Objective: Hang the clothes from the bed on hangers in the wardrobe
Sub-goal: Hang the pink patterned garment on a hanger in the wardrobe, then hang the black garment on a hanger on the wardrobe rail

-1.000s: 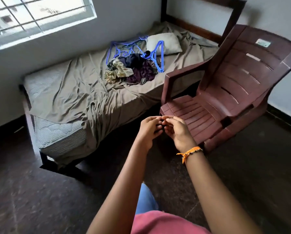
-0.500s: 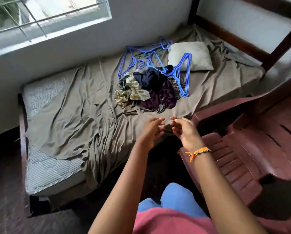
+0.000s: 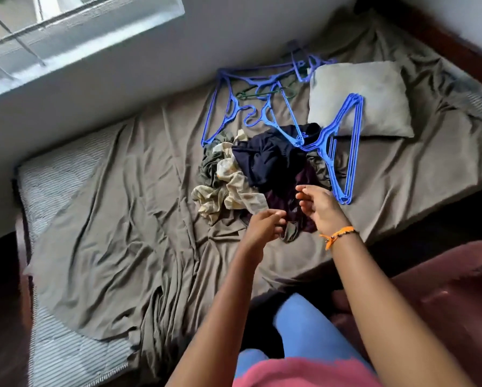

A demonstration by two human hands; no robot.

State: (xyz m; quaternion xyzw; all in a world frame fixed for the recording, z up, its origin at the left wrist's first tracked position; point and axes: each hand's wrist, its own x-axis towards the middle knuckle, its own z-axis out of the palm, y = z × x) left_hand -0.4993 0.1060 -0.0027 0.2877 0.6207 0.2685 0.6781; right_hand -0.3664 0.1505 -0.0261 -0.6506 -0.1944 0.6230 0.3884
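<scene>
Hovering over clothes (image 3: 265,169), both hands (image 3: 322,209) empty

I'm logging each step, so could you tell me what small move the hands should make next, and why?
Probably lower the right hand onto the clothes pile and lift one garment. Both it and the left hand hover empty over the pile, and the blue hangers lie beside it.

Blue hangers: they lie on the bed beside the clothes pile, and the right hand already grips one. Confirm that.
Wrong on the grip. In the head view the blue hangers lie on the bed beside the clothes pile, but the right hand hovers open over the pile, holding nothing.
</scene>
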